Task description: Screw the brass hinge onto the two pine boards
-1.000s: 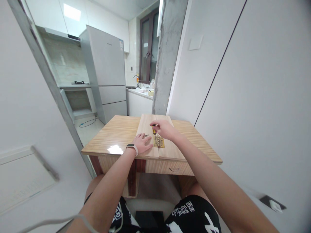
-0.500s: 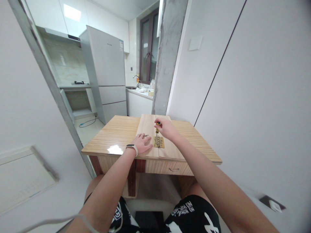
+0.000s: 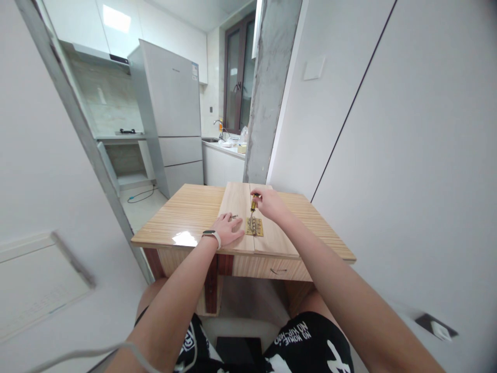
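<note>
Two pale wooden boards lie side by side on a low wooden table, joined near the front by a brass hinge. My right hand is closed round a small yellow-and-black screwdriver, held upright with its tip down on the hinge. My left hand lies flat on the left board beside the hinge, fingers stretched out, a watch band on the wrist. A small screw rests just beyond its fingertips.
The table has a drawer in its front. A grey concrete pillar and a white wall stand behind and to the right. A fridge and kitchen counter lie beyond on the left. My knees are under the table's front edge.
My right hand has shifted slightly right and back, turning the screwdriver from tilted to more upright over the hinge. My left hand has stayed flat on the board.
</note>
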`<action>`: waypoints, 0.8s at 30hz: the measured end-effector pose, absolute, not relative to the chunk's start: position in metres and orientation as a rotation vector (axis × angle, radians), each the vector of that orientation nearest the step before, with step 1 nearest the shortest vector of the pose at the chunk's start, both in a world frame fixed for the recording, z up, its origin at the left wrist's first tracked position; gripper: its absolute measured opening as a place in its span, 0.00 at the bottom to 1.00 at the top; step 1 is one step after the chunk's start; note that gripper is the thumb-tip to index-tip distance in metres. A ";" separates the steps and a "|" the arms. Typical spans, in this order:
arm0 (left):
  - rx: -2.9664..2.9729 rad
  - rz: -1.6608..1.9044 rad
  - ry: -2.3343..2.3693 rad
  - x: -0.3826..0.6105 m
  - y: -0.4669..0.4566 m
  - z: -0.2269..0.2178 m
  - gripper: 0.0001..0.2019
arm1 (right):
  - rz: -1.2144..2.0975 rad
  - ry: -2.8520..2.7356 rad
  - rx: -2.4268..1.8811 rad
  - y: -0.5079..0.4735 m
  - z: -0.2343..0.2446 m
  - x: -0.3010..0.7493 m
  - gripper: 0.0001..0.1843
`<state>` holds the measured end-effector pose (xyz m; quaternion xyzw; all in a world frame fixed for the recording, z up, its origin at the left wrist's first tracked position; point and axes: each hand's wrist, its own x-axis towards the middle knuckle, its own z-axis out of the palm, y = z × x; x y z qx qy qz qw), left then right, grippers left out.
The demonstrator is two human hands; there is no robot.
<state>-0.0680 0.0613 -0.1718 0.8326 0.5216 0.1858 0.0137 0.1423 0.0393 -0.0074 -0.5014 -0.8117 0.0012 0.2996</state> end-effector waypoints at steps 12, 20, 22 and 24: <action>2.580 0.595 1.626 -0.066 0.060 -0.171 0.33 | -0.183 -2.169 -1.391 0.040 -0.009 0.137 0.07; 2.579 0.583 1.630 -0.066 0.061 -0.172 0.33 | -0.232 -2.121 -1.337 0.039 -0.012 0.135 0.06; 2.580 0.582 1.629 -0.066 0.061 -0.172 0.34 | -0.198 -2.134 -1.288 0.038 -0.011 0.136 0.06; 2.575 0.578 1.629 -0.066 0.062 -0.172 0.34 | -0.140 -2.125 -1.263 0.038 -0.011 0.137 0.06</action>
